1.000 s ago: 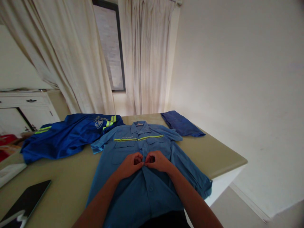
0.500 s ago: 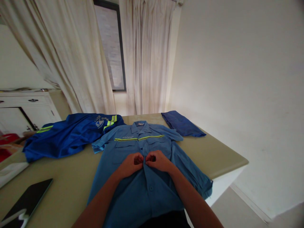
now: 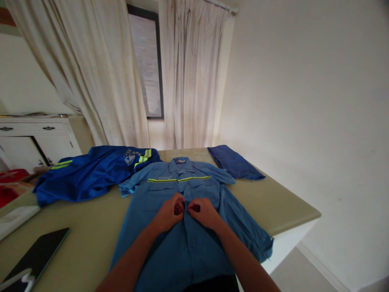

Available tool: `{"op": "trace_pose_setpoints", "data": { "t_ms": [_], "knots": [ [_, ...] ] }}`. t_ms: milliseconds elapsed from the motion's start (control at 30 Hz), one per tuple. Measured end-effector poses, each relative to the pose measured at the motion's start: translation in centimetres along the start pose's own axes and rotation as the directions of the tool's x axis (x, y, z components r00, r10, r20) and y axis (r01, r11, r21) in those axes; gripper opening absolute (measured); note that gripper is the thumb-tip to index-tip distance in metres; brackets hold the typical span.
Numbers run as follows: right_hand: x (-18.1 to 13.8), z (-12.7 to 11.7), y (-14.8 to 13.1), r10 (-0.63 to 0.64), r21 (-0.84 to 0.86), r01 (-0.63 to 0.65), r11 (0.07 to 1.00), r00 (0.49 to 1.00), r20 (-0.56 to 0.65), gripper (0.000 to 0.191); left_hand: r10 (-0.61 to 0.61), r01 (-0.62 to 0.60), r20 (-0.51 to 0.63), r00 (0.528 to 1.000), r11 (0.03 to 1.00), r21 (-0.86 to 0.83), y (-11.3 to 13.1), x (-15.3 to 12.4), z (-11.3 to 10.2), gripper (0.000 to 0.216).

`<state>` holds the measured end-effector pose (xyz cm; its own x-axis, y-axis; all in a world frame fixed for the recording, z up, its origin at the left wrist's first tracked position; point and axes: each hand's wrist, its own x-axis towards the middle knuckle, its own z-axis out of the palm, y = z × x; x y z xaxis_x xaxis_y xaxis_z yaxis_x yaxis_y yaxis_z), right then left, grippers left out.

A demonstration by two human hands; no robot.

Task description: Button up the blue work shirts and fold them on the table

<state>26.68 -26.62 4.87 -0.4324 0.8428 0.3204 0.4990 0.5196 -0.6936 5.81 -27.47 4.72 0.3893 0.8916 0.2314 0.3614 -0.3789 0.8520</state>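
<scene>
A light blue work shirt (image 3: pixel 194 239) with a yellow reflective chest stripe lies flat, front up, on the beige table (image 3: pixel 282 207), collar away from me. My left hand (image 3: pixel 169 212) and my right hand (image 3: pixel 203 211) sit side by side at the middle of the shirt's front placket, below the chest pockets. Both hands are closed, fingers curled and pinching the placket fabric on either side of the button line. A button shows lower down on the placket.
A darker blue garment with reflective stripes (image 3: pixel 91 172) lies crumpled at the left back of the table. A folded navy cloth (image 3: pixel 232 162) rests at the back right. A dark tablet (image 3: pixel 36 259) lies near left. White cabinet (image 3: pixel 33 138), curtains and window stand behind.
My hands have stayed pinched at the placket, shifting slightly lower on the shirt. The view has tilted a little, so everything sits slightly lower and to the right.
</scene>
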Motion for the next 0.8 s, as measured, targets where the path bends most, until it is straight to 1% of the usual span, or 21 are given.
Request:
{"op": "trace_pose_setpoints", "data": {
  "t_ms": [67, 133, 233, 367, 467, 600, 700, 800],
  "knots": [
    [-0.11, -0.02, 0.23, -0.024, 0.005, 0.024, 1.000, 1.000, 0.018, 0.018, 0.043, -0.044, 0.021, 0.999, 0.998, 0.054, 0.35, -0.15, 0.08, 0.033],
    [-0.14, -0.05, 0.40, -0.036, 0.004, 0.036, 0.999, 0.999, 0.014, 0.018, 0.061, -0.064, 0.034, 0.998, 0.992, 0.109, 0.61, -0.25, 0.11, 0.021],
    [-0.12, -0.08, 0.46, -0.033, 0.021, 0.033, 0.999, 0.999, -0.014, 0.012, 0.037, -0.039, 0.016, 0.999, 0.990, 0.134, 0.70, -0.28, 0.09, 0.012],
    [-0.14, -0.19, 0.23, -0.015, 0.023, 0.015, 1.000, 0.999, -0.036, 0.007, -0.010, 0.011, -0.013, 1.000, 0.993, 0.118, 0.57, -0.14, 0.14, 0.015],
    [-0.15, -0.25, 0.17, 0.011, 0.013, -0.011, 1.000, 0.999, -0.031, 0.004, -0.020, 0.024, -0.029, 0.999, 0.988, 0.152, 0.56, -0.05, 0.28, 0.016],
    [-0.11, -0.17, 0.51, 0.043, 0.048, -0.042, 0.998, 0.999, -0.028, 0.007, 0.011, -0.002, -0.037, 0.999, 0.971, 0.241, 0.64, -0.11, 0.42, 0.012],
    [-0.12, 0.01, 0.84, 0.062, 0.100, -0.062, 0.993, 0.998, 0.002, 0.006, 0.043, -0.035, -0.022, 0.999, 0.955, 0.294, 0.65, -0.24, 0.36, 0.014],
    [-0.17, 0.14, 0.93, 0.049, 0.116, -0.053, 0.992, 0.998, 0.041, 0.009, 0.062, -0.062, 0.010, 0.998, 0.956, 0.285, 0.59, -0.33, 0.21, 0.017]
  ]
}}
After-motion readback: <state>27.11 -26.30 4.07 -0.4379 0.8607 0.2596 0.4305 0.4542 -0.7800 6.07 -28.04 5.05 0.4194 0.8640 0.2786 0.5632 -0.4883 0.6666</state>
